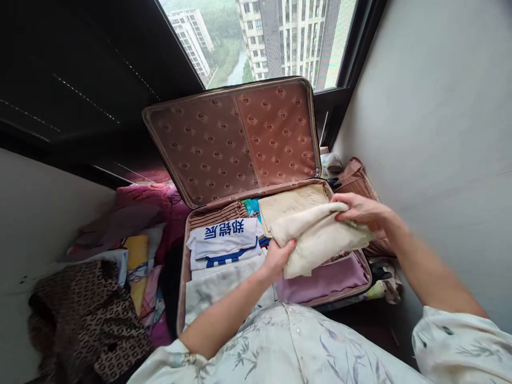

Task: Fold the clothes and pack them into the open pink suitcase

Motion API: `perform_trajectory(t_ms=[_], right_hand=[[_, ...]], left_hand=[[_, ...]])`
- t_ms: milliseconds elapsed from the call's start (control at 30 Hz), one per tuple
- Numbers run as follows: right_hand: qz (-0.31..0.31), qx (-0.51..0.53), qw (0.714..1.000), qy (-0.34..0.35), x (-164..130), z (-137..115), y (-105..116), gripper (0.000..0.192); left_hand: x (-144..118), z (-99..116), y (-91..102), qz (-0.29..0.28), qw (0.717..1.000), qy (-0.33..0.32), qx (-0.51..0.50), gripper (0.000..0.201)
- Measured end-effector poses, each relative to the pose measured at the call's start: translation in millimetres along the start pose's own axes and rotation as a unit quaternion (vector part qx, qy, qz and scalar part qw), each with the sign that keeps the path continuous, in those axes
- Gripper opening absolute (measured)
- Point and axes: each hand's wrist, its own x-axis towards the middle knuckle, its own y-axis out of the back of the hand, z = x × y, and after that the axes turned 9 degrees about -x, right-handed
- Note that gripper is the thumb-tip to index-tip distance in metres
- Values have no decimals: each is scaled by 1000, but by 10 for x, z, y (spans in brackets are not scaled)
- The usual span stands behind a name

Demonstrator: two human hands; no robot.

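Head view: open suitcase, lid raised toward the window. Cream folded cloth held above the case's right half, over a mauve garment. Left hand clamped on its near edge; right hand gripping its far corner. White shirt with blue characters packed at left.

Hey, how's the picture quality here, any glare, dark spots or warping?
Head view: daylight through the window washes out the towers; the frame at upper left is nearly black; wide-angle warping bends the suitcase lid and walls; the cream cloth and both hands, left hand, right hand, are sharp.
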Motion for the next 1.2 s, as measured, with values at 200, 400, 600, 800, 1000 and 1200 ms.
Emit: perform_trajectory(t_ms=[200, 400, 600, 800, 1000, 1200], right_hand=[[178, -307, 914, -198, -55, 151, -1010, 55], [291, -384, 874, -62, -302, -130, -1875, 70], [231, -368, 898, -71, -187, 30, -2447, 66], [251, -360, 895, -72, -198, 80, -2468, 69], [266, -368, 888, -75, -195, 103, -2540, 69], [277, -361, 887, -76, -250, 168, -2636, 67]], left_hand=[[142, -560, 379, 128, 956, -6, 262, 25], [229, -564, 596, 64, 944, -90, 310, 17], [807, 34, 555, 199, 916, -150, 315, 26], [1118, 354, 245, 141, 883, -186, 406, 49], [755, -70, 100, -154, 749, -179, 619, 97], [838, 59, -142, -235, 696, -56, 676, 56]])
